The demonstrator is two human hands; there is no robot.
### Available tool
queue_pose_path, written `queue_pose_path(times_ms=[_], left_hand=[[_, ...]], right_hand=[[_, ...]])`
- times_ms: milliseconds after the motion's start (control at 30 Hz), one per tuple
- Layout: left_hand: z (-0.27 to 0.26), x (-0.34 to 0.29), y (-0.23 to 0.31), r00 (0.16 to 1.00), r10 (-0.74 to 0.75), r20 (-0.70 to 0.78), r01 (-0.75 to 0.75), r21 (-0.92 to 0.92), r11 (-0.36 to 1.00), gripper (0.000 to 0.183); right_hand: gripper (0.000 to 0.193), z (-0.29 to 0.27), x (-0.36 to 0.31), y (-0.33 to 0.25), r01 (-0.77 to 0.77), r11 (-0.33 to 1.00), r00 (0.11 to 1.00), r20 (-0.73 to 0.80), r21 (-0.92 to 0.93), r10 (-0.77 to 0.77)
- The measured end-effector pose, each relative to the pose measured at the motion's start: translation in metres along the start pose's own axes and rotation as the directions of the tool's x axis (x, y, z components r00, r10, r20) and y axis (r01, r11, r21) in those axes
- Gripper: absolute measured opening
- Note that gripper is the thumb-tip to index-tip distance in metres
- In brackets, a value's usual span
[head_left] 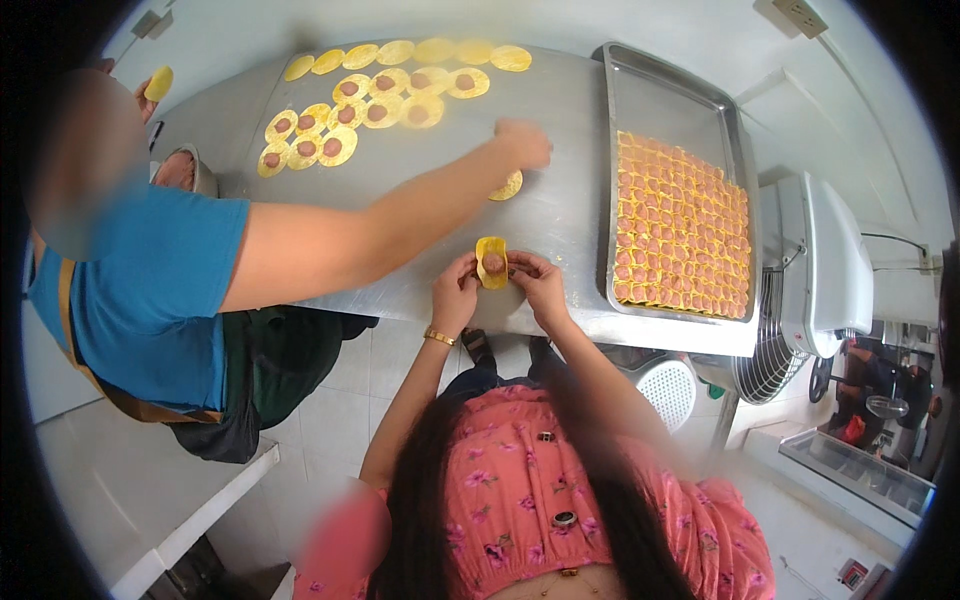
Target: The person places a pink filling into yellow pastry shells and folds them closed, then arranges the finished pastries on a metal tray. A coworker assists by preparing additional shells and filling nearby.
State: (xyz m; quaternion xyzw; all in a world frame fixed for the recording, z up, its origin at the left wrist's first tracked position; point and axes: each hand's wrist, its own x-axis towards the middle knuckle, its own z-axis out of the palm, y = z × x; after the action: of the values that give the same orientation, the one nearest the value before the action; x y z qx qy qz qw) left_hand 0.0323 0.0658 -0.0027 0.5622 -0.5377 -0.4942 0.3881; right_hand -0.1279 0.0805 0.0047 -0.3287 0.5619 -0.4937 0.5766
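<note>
Both my hands hold a yellow dumpling wrapper (pixel 491 245) by its opposite sides, over the near edge of the steel table. A ball of pinkish meat filling (pixel 493 263) sits in its middle, and the sides are folded up beside it. The fingers of my left hand (pixel 458 287) are closed on the wrapper's left side. My right hand (pixel 540 287) pinches the right side. Just beyond, a co-worker's hand (pixel 524 145) reaches across the table, above another yellow wrapper (pixel 508 187) that it partly hides.
A deep metal tray (pixel 680 85) with rows of filled dumplings (pixel 682 230) stands on the right. Round wrappers (pixel 383 82), several topped with meat, lie at the far left of the steel table (pixel 400 225). The co-worker's arm (pixel 350 240) crosses from the left, near a meat bowl (pixel 204 178).
</note>
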Motion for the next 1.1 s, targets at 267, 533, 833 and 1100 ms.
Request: queue_pose_path(times_ms=[267, 533, 833, 1100], left_hand=[[0.006, 0.000, 0.008, 0.994, -0.084, 0.075, 0.086, -0.029, 0.996, 0.019], [0.016, 0.001, 0.010, 0.957, -0.163, 0.241, 0.253, -0.410, 0.876, 0.012], [0.020, -0.011, 0.026, 0.944, -0.132, 0.304, 0.284, -0.538, 0.793, 0.026], [0.023, -0.004, 0.015, 0.945, 0.215, 0.246, -0.254, 0.136, 0.958, 0.014]], right_hand=[[0.018, -0.010, -0.004, -0.004, 0.020, 0.987, 0.999, -0.028, -0.162, -0.025], [0.016, -0.014, -0.022, -0.033, 0.127, 0.972, 0.991, 0.027, 0.197, -0.134], [0.027, -0.046, -0.025, -0.023, 0.057, 0.998, 0.996, 0.074, 0.009, -0.057], [0.029, -0.050, -0.027, -0.022, 0.085, 0.845, 0.994, -0.008, -0.528, -0.105]])
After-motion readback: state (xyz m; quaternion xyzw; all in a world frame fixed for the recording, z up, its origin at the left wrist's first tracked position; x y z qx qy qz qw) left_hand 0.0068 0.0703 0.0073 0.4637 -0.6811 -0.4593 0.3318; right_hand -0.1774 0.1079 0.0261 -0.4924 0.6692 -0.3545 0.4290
